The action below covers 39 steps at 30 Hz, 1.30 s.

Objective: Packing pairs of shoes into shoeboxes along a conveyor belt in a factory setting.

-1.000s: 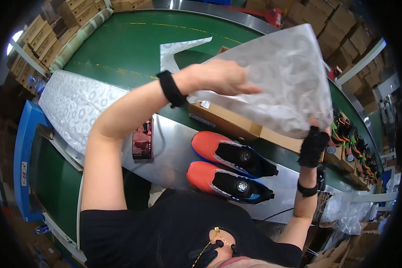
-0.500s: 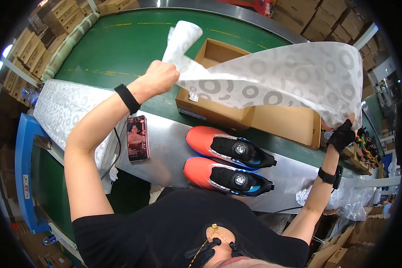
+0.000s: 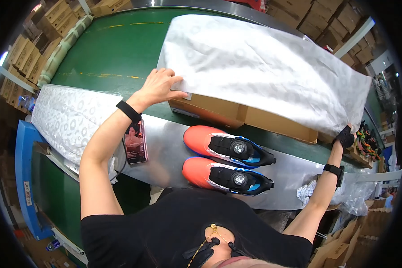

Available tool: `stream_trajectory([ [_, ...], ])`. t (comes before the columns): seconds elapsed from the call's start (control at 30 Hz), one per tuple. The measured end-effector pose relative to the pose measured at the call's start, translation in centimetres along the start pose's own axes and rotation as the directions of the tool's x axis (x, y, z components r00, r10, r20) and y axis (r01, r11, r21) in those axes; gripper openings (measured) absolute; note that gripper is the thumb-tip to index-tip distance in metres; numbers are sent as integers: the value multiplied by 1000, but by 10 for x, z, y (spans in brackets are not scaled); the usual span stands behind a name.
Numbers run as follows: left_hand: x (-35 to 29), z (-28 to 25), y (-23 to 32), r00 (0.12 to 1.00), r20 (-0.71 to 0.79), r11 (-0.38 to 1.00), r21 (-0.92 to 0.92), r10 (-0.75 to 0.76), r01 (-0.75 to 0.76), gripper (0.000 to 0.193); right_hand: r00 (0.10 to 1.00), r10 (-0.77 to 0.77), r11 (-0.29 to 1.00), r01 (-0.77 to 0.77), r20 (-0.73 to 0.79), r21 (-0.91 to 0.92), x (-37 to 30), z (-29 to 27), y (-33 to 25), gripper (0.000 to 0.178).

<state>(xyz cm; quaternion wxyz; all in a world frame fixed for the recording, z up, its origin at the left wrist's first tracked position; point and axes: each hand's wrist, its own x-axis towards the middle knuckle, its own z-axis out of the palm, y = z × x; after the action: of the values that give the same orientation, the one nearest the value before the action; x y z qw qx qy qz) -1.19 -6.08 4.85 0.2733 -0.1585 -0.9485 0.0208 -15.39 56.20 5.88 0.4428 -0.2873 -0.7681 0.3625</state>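
Observation:
A wide sheet of white tissue paper (image 3: 254, 53) with a faint ring pattern spreads over an open brown shoebox (image 3: 210, 109), hiding most of it. My left hand (image 3: 161, 85) holds the sheet's near left corner, fingers above and thumb at the edge. At the near right corner, my right hand (image 3: 345, 136), in a black glove, pinches the paper. Two orange-red, black and blue sneakers, the farther one (image 3: 228, 146) and the nearer one (image 3: 228, 176), lie side by side in front of the box, toes to the left, each with a round dial on top.
A stack of patterned tissue paper (image 3: 76, 118) lies at left, beside a phone (image 3: 135, 142) with its screen lit. The metal ledge (image 3: 165, 172) borders a green conveyor belt (image 3: 116, 49). Stacked cartons (image 3: 20, 58) stand far left; clear plastic wrap (image 3: 355, 198) lies at right.
The tissue paper, twisted and bunched at its left end before, is now spread flat over the box. My left hand has lowered slightly and loosened from a fist; my right hand has moved slightly down.

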Motion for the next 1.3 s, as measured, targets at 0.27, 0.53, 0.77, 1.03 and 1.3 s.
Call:
stream_trajectory([
  [0.27, -40, 33, -38, 242, 788, 191, -160, -566, 968, 97, 391, -910, 404, 911, 138, 85, -78, -18, -76, 62],
  [0.53, -24, 68, -20, 212, 917, -215, -295, -337, 931, 96, 95, -782, 243, 957, 616, 161, -153, -27, -81, 48],
  [0.77, -34, 92, 27, 216, 811, -554, -540, -544, 633, 33, -713, -316, 365, 518, 626, 774, -272, -148, -72, 16],
  [1.03, -33, 94, 67, 297, 835, -620, -546, -464, 564, 33, -232, -710, 347, 706, 665, 617, -298, -147, -79, 29],
  [1.3, -51, 68, 26, 375, 568, -299, -764, -733, 572, 42, -210, -648, 594, 462, 732, 658, -262, -117, -152, 22],
])
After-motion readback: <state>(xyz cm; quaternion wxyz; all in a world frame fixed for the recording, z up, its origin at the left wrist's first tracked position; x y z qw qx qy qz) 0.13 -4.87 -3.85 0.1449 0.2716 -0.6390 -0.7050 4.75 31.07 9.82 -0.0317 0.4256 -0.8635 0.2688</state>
